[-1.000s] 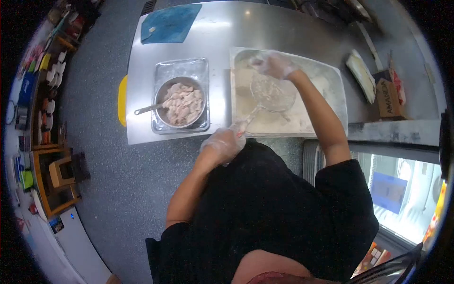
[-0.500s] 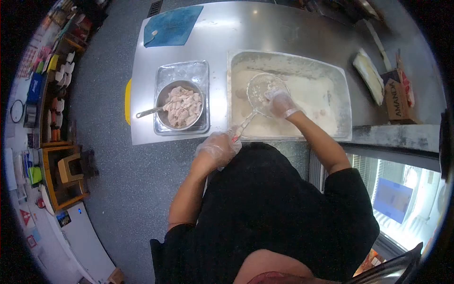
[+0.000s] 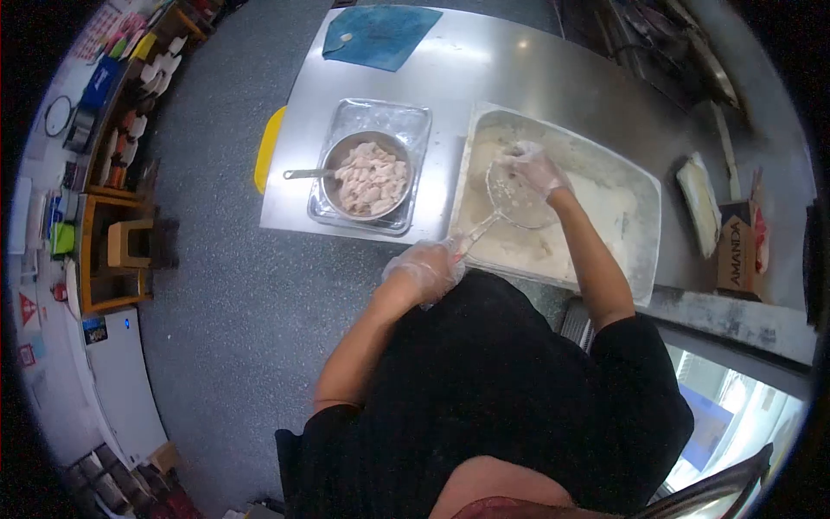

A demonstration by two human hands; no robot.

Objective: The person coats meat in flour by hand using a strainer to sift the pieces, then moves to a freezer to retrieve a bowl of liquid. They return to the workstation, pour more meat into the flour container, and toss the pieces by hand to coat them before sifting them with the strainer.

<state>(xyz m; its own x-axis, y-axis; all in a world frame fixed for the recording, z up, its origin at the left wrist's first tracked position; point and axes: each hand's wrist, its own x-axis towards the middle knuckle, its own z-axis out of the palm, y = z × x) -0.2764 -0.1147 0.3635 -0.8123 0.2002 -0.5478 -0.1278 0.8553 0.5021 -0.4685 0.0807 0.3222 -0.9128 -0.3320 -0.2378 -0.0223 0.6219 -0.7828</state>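
Observation:
My left hand (image 3: 425, 270), in a clear plastic glove, is closed around the handle of a wire-mesh strainer (image 3: 517, 203). The strainer lies over the pale flour (image 3: 596, 212) in a large rectangular tub (image 3: 654, 233). At the strainer's far rim is my right hand (image 3: 534, 167), also gloved, its fingers bent together above the mesh. Small pale crumbs show by those fingertips; what they pinch is too small to name. Left of the tub, a metal pan (image 3: 332, 192) full of raw, pale meat pieces (image 3: 372, 179) rests on a clear-covered tray (image 3: 421, 117).
A blue cutting mat (image 3: 383, 36) with a small pale object lies at the table's far left. On the right stand a cardboard box (image 3: 735, 251) and a white bag (image 3: 699, 203). The steel table's (image 3: 285, 208) left edge has something yellow (image 3: 270, 149) beside it.
The whole view has turned and shifted, so table and tub appear farther right. My right hand has moved to the strainer's far rim. The left hand keeps its hold on the handle.

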